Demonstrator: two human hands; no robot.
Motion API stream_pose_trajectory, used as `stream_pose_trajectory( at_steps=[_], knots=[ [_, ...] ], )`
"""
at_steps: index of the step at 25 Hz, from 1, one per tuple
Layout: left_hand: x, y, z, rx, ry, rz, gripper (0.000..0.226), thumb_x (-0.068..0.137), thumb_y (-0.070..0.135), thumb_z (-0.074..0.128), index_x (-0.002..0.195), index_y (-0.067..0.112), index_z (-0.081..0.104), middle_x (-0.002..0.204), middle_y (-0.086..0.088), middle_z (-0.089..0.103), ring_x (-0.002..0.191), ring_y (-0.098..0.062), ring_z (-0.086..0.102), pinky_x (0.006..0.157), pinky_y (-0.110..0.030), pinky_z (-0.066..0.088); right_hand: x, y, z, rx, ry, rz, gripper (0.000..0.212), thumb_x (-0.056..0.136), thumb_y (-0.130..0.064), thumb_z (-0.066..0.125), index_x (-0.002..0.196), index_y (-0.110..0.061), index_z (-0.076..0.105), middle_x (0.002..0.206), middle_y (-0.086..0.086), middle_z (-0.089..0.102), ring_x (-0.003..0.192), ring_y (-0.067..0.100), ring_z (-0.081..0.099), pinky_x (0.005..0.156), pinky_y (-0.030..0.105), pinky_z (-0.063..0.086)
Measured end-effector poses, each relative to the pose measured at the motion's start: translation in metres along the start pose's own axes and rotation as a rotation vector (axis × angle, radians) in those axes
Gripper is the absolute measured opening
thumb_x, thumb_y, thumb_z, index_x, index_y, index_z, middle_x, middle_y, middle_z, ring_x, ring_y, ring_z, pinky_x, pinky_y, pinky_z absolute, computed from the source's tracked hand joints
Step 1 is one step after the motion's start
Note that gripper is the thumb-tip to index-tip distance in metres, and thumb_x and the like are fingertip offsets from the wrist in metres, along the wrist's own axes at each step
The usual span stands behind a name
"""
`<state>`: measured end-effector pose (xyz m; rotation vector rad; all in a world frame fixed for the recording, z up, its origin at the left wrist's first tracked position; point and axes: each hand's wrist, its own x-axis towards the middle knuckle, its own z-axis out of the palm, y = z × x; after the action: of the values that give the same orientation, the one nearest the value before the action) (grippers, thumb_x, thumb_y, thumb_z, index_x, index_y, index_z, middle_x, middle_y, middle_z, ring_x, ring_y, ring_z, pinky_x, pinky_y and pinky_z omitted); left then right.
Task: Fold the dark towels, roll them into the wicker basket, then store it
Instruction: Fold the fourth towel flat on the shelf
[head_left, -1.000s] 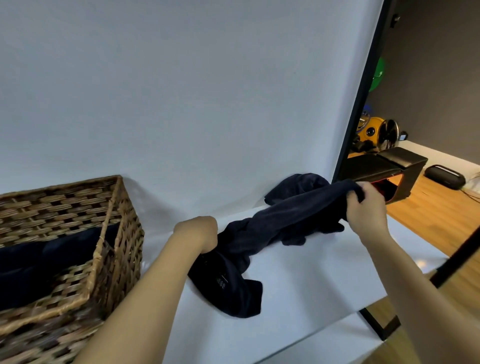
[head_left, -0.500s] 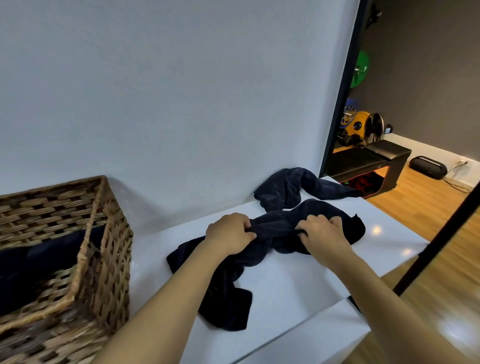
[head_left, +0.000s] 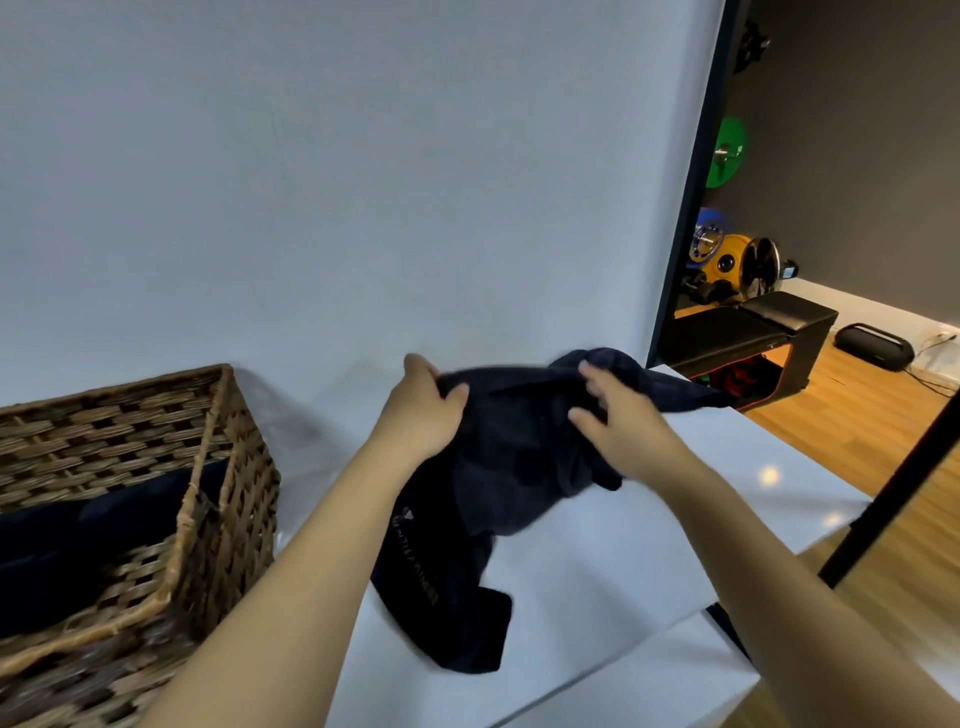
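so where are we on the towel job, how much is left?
Done: dark fabric already lies inside the wicker basket. In hand: the left hand and right hand grip a crumpled dark towel above the white table, unfolded. Left: fold it, roll it, fill and store the basket.

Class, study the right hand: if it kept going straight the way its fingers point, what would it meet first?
The right hand points up and left across the dark towel it already grips. Beyond that, probably the left hand holding the other end; depth is unclear.
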<state>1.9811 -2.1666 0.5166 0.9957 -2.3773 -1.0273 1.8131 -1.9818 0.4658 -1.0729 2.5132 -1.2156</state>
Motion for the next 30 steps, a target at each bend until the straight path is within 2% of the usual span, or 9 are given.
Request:
stream_pose_trajectory(
  at_steps=[5, 8, 11, 15, 18, 21, 24, 27, 30],
  knots=[
    [-0.007, -0.064, 0.007, 0.497, -0.261, -0.258, 0.051, 0.101, 0.043, 0.054, 0.132, 0.003, 0.051, 0.127, -0.013, 0.062, 0.113, -0.031, 0.062, 0.087, -0.032, 0.048, -0.034, 0.013, 0.053, -0.636, -0.156, -0.188, 0.048, 0.095, -0.053, 0.055, 0.137, -0.03, 0.049, 0.124, -0.007, 0.048, 0.114, 0.019, 0.045, 0.1, 0.035, 0.038],
    [-0.009, -0.068, 0.004, 0.567, -0.253, -0.273, 0.047, 0.096, 0.056, 0.053, 0.114, 0.012, 0.059, 0.108, -0.005, 0.062, 0.104, -0.028, 0.063, 0.084, -0.033, 0.051, -0.039, 0.019, 0.058, -0.628, -0.248, -0.213, 0.052, 0.094, -0.059, 0.05, 0.138, -0.031, 0.049, 0.12, -0.008, 0.041, 0.109, 0.018, 0.039, 0.099, 0.033, 0.033],
    [-0.005, -0.058, -0.005, 0.396, -0.178, -0.224, 0.043, 0.093, 0.057, 0.058, 0.09, 0.014, 0.057, 0.096, -0.002, 0.067, 0.09, -0.025, 0.066, 0.072, -0.031, 0.05, -0.036, 0.018, 0.056, -0.685, -0.228, -0.28, 0.023, 0.097, -0.047, 0.051, 0.105, -0.027, 0.059, 0.108, -0.009, 0.043, 0.102, 0.02, 0.042, 0.093, 0.033, 0.034],
    [-0.01, -0.027, -0.03, -0.328, -0.051, -0.143, 0.023, 0.091, 0.036, 0.073, 0.095, 0.013, 0.071, 0.094, -0.001, 0.074, 0.082, -0.013, 0.069, 0.065, -0.024, 0.052, -0.025, -0.003, 0.03, 0.182, 0.193, -0.023, 0.027, 0.099, -0.033, 0.054, 0.081, -0.014, 0.057, 0.081, 0.005, 0.061, 0.078, 0.025, 0.058, 0.065, 0.034, 0.044],
    [-0.004, -0.011, -0.05, -0.512, 0.188, -0.093, 0.028, 0.09, 0.035, 0.075, 0.095, 0.01, 0.064, 0.09, 0.0, 0.068, 0.077, -0.015, 0.063, 0.061, -0.026, 0.048, -0.007, -0.033, 0.002, 0.801, 0.323, 0.197, 0.024, 0.104, -0.035, 0.047, 0.107, -0.02, 0.066, 0.106, 0.003, 0.071, 0.101, 0.02, 0.066, 0.086, 0.039, 0.055],
    [-0.006, -0.013, -0.036, -0.366, 0.15, -0.084, 0.028, 0.093, 0.036, 0.071, 0.099, 0.009, 0.062, 0.096, -0.002, 0.068, 0.078, -0.013, 0.062, 0.059, -0.025, 0.045, -0.01, -0.04, -0.004, 0.719, 0.173, 0.243, 0.027, 0.097, -0.044, 0.059, 0.108, -0.02, 0.066, 0.108, 0.002, 0.072, 0.101, 0.019, 0.068, 0.089, 0.04, 0.056],
    [-0.017, -0.035, -0.017, -0.063, -0.112, -0.185, 0.038, 0.092, 0.047, 0.068, 0.081, 0.011, 0.062, 0.08, -0.003, 0.066, 0.066, -0.016, 0.059, 0.053, -0.026, 0.041, -0.027, -0.019, 0.004, 0.113, -0.028, 0.187, 0.034, 0.087, -0.046, 0.072, 0.088, -0.013, 0.062, 0.081, 0.002, 0.068, 0.074, 0.017, 0.066, 0.063, 0.03, 0.049],
    [-0.02, -0.059, -0.011, 0.445, -0.213, -0.247, 0.049, 0.094, 0.06, 0.055, 0.078, 0.013, 0.051, 0.077, 0.0, 0.058, 0.074, -0.022, 0.06, 0.063, -0.03, 0.044, -0.032, -0.001, 0.012, -0.294, -0.062, 0.23, 0.043, 0.099, -0.041, 0.057, 0.069, -0.012, 0.048, 0.064, 0.003, 0.052, 0.059, 0.019, 0.05, 0.055, 0.03, 0.038],
    [-0.017, -0.053, -0.017, 0.537, -0.138, -0.192, 0.051, 0.096, 0.062, 0.048, 0.075, 0.015, 0.051, 0.079, -0.001, 0.061, 0.077, -0.023, 0.062, 0.066, -0.031, 0.046, -0.024, -0.015, 0.004, 0.165, 0.001, 0.321, 0.04, 0.101, -0.039, 0.05, 0.079, -0.007, 0.057, 0.068, 0.001, 0.057, 0.067, 0.017, 0.056, 0.064, 0.031, 0.045]
  ],
)
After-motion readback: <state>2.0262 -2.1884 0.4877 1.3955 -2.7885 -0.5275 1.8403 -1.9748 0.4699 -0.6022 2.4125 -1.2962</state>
